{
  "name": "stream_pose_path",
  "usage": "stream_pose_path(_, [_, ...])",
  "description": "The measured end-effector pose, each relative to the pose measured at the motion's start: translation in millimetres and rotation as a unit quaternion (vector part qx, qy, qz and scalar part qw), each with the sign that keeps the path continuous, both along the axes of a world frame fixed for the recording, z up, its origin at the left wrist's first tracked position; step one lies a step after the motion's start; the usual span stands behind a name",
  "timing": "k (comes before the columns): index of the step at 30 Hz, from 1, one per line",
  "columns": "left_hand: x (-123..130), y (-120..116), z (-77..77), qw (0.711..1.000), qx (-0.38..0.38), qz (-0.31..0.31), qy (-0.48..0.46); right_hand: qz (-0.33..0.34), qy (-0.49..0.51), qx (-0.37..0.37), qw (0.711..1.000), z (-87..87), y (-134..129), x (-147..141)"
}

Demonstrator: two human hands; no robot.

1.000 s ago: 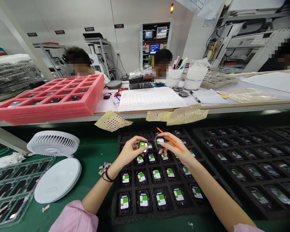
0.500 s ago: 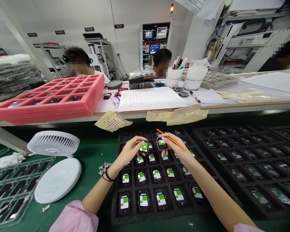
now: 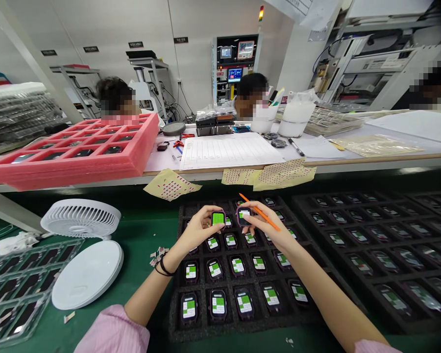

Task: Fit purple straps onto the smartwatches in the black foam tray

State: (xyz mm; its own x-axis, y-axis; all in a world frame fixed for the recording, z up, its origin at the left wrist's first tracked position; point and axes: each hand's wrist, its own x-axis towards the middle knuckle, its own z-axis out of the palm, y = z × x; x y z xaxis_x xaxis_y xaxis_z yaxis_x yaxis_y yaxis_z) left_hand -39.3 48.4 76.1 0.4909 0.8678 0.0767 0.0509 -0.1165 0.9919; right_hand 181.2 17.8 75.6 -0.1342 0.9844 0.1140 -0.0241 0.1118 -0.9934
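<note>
My left hand point(image 3: 199, 228) grips a smartwatch point(image 3: 218, 218) with a purple rim, its screen almost all green and the thumb at its lower edge. In my right hand point(image 3: 266, 225) is a second smartwatch point(image 3: 244, 214), showing a green and white screen partly covered by the thumb. An orange pen-like stick point(image 3: 260, 213) also lies in that hand, slanting across the fingers. Both watches are held apart, above a black foam tray point(image 3: 202, 335) whose compartments hold several lit watches, such as the watch point(image 3: 218, 304) in the front row.
More watches fill another black foam tray point(image 3: 347, 274) at the right. A white fan point(image 3: 86, 274) stands at the left beside clear plastic trays point(image 3: 25, 289). On the shelf ahead are a pink foam tray point(image 3: 132, 162) and papers point(image 3: 228, 151). Co-workers sit beyond it.
The left watch's screen has gone from green with white patches to nearly all green. My right thumb has shifted lower over its watch. Two co-workers' heads have moved slightly.
</note>
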Motion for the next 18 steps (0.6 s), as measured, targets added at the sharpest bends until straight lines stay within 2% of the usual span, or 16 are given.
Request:
stream_pose_path(4, [1.3, -0.7, 2.7, 1.000, 0.006, 0.019, 0.001, -0.002, 0.011, -0.006, 1.000, 1.9, -0.8, -1.5])
stream_pose_path(11, [-1.2, 0.3, 5.1, 1.000, -0.009, -0.020, -0.006, -0.015, 0.023, -0.006, 1.000, -1.8, 2.3, 0.5])
stream_pose_path(18, [0.8, -1.3, 4.7, 1.000, 0.003, 0.011, -0.002, 0.012, -0.009, 0.005, 1.000, 1.6, -0.4, 0.5])
